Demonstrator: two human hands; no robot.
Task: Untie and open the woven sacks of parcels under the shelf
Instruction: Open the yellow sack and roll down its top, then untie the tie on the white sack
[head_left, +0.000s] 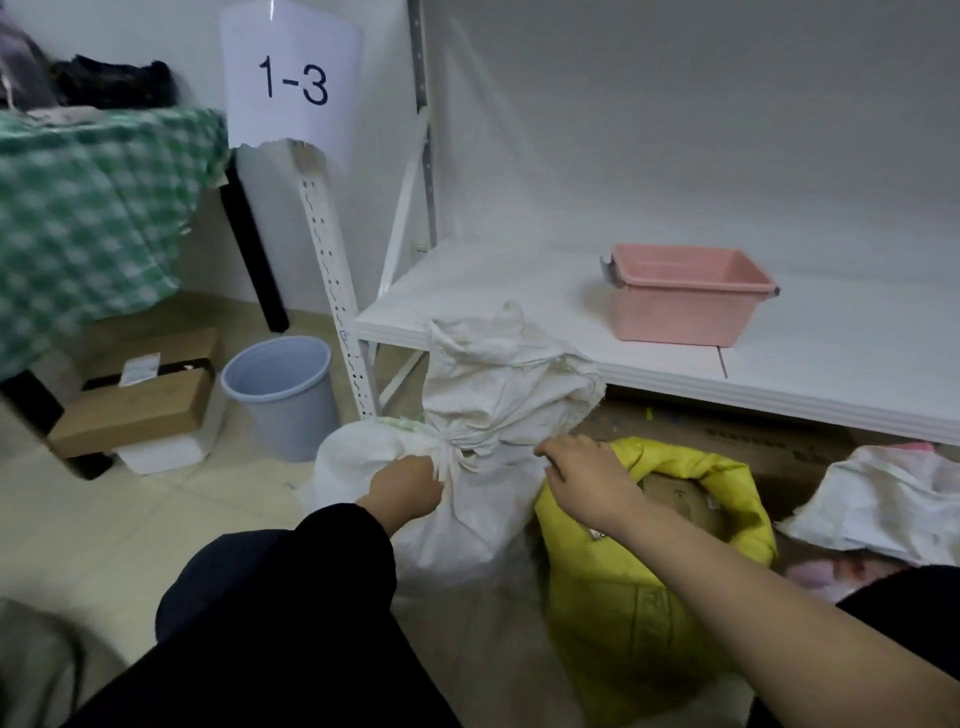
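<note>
A parcel storeroom: a white metal shelf (649, 332) tagged with a paper label (291, 78) reading 1-3, tied sacks (488, 415) and cardboard boxes (140, 405) on the tiled floor (171, 519).

Tie and grips lost in folds of cloth under the shelf (519, 291)

The left hand's (408, 486) fingertips are buried in the tie (451, 452) at the white sack's (483, 395) neck, and the knot itself is too crumpled to make out. Whether the right hand (589, 480) pinches the cloth or only touches it cannot be told. The yellow sack (639, 613) shows only the top of a carton (675, 501), with the rest hidden. Print on the box (753, 439) under the shelf is unreadable, as is the label (139, 368) on the far-left cartons. The checked cloth (88, 208) is blurred. A second sack (883, 504) runs off the right edge.
</note>
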